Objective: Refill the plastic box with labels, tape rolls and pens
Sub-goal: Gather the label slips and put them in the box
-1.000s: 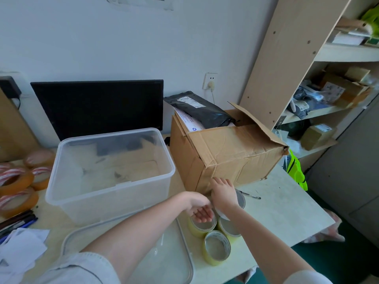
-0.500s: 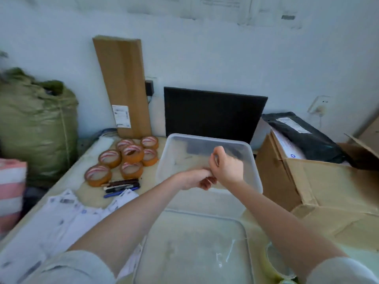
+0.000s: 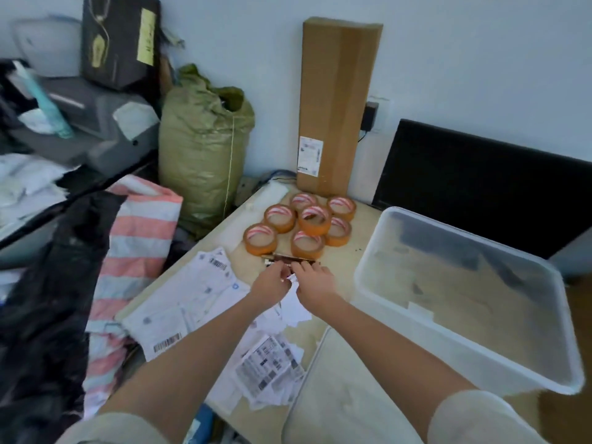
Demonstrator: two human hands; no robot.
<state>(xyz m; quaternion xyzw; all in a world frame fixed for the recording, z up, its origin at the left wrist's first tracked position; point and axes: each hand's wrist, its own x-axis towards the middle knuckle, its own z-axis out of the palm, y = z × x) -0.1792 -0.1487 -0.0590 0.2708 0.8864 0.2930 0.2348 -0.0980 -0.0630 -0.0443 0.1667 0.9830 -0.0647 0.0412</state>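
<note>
The empty clear plastic box stands on the table at the right, with its lid lying in front of it. Several orange tape rolls sit in a cluster at the back. Just in front of them lie a few dark pens. White shipping labels are strewn over the table's left part. My left hand and my right hand meet at the near side of the pens, fingers curled, with a white scrap of label between them. Their grip is hidden.
A tall cardboard box leans on the wall behind the tapes, with a black monitor to its right. Left of the table stand a green sack, a pink striped bag and a black plastic bag.
My view has swung left, away from the cardboard carton and yellow tape rolls. Both hands have moved from over the plastic box to the pens and labels left of it.
</note>
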